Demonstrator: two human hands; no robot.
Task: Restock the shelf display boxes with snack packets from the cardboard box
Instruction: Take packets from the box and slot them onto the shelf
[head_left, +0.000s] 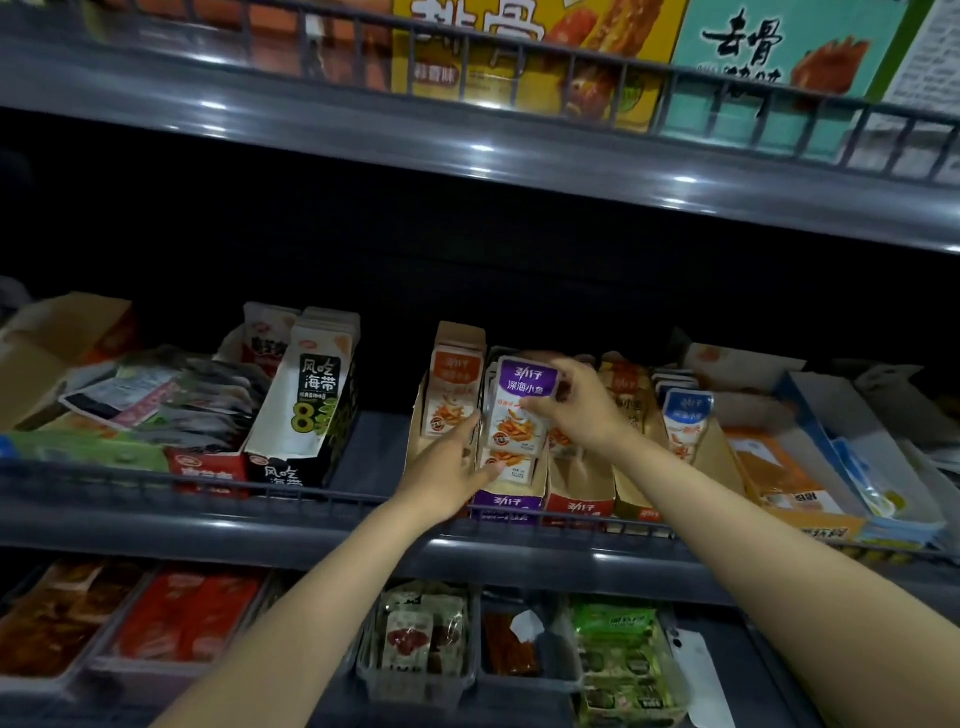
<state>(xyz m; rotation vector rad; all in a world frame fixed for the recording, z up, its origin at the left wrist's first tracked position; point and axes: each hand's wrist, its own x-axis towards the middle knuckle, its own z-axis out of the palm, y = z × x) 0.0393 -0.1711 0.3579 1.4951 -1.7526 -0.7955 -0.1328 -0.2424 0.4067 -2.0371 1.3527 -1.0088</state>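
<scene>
The purple-topped snack packet (522, 402) stands upright, long axis vertical, directly above the purple display box (506, 503), so it probably only has to go straight down into that box's row. The right hand (579, 400) is the nearer one: it pinches the packet's upper right edge. The left hand (449, 470) lies lower, at the box's left wall, fingers extended, thumb touching the packets already standing inside. Just left of the purple box stands a box of orange-topped packets (451, 389); just right, a red-fronted box (579, 506), so the slot is narrow. All of them rest on a grey shelf (311, 519) with a low wire rail. Above, a dark gap runs up to the upper shelf (363, 135).
</scene>
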